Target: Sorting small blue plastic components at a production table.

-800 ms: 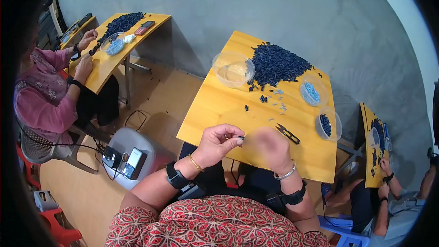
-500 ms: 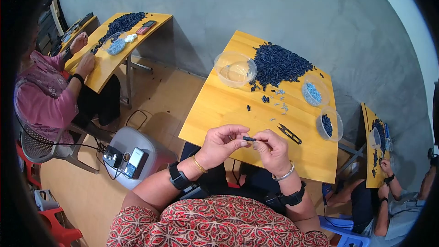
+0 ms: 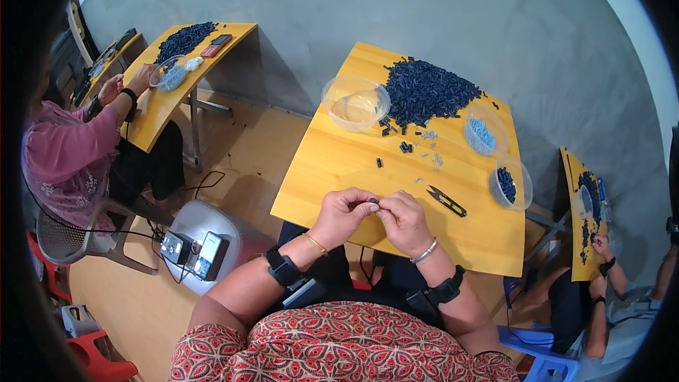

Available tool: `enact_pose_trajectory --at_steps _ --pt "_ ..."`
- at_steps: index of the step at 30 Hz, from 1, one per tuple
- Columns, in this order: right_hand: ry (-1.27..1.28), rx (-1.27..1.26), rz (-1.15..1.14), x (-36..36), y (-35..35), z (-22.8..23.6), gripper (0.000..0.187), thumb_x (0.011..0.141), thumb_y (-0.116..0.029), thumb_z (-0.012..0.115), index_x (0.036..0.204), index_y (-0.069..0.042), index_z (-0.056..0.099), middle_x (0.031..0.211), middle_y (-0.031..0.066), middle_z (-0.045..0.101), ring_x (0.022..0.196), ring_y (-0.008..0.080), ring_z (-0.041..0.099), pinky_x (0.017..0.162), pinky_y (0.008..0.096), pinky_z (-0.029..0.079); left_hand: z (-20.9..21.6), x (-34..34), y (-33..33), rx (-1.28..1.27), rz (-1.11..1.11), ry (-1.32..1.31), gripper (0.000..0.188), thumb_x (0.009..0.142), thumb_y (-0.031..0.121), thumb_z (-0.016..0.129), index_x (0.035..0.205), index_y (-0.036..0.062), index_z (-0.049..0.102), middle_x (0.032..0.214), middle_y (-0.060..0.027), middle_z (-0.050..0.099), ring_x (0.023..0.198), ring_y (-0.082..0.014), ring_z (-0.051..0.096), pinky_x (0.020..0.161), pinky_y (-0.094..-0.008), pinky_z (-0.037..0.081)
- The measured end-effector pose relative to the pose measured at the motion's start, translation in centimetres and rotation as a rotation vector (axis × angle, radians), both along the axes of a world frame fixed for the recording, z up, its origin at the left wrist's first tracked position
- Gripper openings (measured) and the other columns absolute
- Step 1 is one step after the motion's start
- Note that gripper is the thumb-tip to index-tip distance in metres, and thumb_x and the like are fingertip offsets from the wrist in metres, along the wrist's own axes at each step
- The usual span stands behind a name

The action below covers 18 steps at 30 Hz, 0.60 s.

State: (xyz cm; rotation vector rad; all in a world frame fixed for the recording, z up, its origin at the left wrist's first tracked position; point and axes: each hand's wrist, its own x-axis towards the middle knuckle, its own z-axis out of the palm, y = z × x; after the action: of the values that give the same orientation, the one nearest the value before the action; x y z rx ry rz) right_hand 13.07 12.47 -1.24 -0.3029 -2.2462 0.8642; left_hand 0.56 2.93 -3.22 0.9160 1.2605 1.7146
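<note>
The left hand (image 3: 341,218) and right hand (image 3: 405,226) meet above the table (image 3: 315,184), fingers of both pinching a small dark piece (image 3: 373,201), mostly hidden between them. Beyond lie black snips (image 3: 450,201), a bowl of dark parts (image 3: 522,194), pale bits (image 3: 437,160), then a dark heap (image 3: 431,92) beside a clear tub (image 3: 356,124).

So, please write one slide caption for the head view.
Left hand and right hand pinch a small dark piece at a yellow table.

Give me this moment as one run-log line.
left hand: pinching small dark piece | right hand: fingertips at same piece, grip unclear | table: dark pile, black snips, clear bowls
</note>
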Motion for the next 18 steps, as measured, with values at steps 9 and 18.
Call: enact_pose_trajectory --at_steps 9,18 --pt "-0.223 0.327 -0.102 0.7 2.1 -1.8 0.004 0.067 -0.005 0.058 0.070 -0.006 0.056 0.073 0.0055 0.054 0.076 0.0247 0.050 0.071 0.0349 0.038 -1.3 -1.2 2.6 0.025 0.084 0.958 0.016 0.065 0.007 0.066 0.081 0.0086 0.065 0.074 -0.0084 0.061 0.070 -0.0245 0.058 0.067 -0.0341 0.042" --pt "-0.247 0.278 -0.361 -2.9 2.6 -2.1 0.015 0.077 -0.010 0.046 0.091 -0.008 0.052 0.068 0.0129 0.057 0.069 0.0309 0.054 0.065 0.0423 0.037 -0.4 -1.0 2.7 0.117 0.097 1.047 0.010 0.063 0.005 0.064 0.072 0.0060 0.061 0.068 -0.0087 0.057 0.068 -0.0280 0.054 0.067 -0.0364 0.040"
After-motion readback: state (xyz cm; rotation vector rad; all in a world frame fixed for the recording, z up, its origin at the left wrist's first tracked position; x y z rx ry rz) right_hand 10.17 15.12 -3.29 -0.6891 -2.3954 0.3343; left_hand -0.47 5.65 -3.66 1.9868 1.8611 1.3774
